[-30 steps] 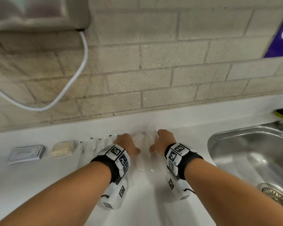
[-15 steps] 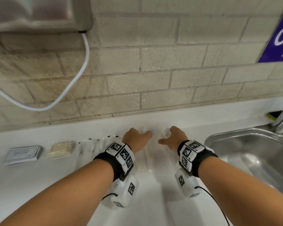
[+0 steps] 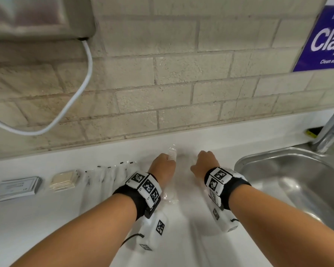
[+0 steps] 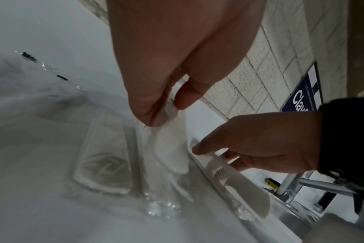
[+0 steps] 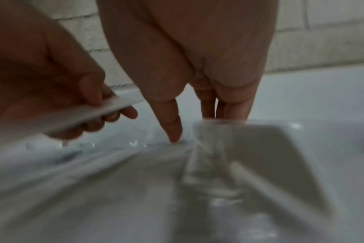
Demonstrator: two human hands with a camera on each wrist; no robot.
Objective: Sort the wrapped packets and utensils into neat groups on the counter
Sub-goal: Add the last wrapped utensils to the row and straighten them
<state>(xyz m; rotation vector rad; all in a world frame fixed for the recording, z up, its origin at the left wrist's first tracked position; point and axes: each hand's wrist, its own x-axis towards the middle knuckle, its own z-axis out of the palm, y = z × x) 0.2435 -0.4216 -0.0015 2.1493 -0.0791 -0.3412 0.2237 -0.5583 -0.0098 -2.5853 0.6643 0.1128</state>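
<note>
My left hand (image 3: 163, 167) pinches the far end of a clear-wrapped white utensil (image 4: 169, 148) between thumb and fingertips (image 4: 150, 115), lifting that end off the white counter (image 3: 181, 228). Beside it lies another clear-wrapped utensil (image 4: 103, 157). My right hand (image 3: 204, 162) is a short way to the right, thumb and fingers set either side of the end of a further wrapped utensil (image 4: 224, 174). Left of my hands, a row of wrapped utensils (image 3: 108, 176) lies fanned out, then a stack of beige packets (image 3: 64, 180) and a stack of white packets (image 3: 17, 187).
A steel sink (image 3: 297, 189) with a faucet (image 3: 332, 132) opens just right of my right arm. The brick wall (image 3: 181, 93) closes the back of the counter. A metal dispenser (image 3: 37, 16) with a white cable (image 3: 81, 87) hangs at upper left; a purple sign (image 3: 324, 39) at upper right.
My hands have drawn apart: the right one has shifted right toward the sink with a wrapped utensil. The left one has taken the far end of another.
</note>
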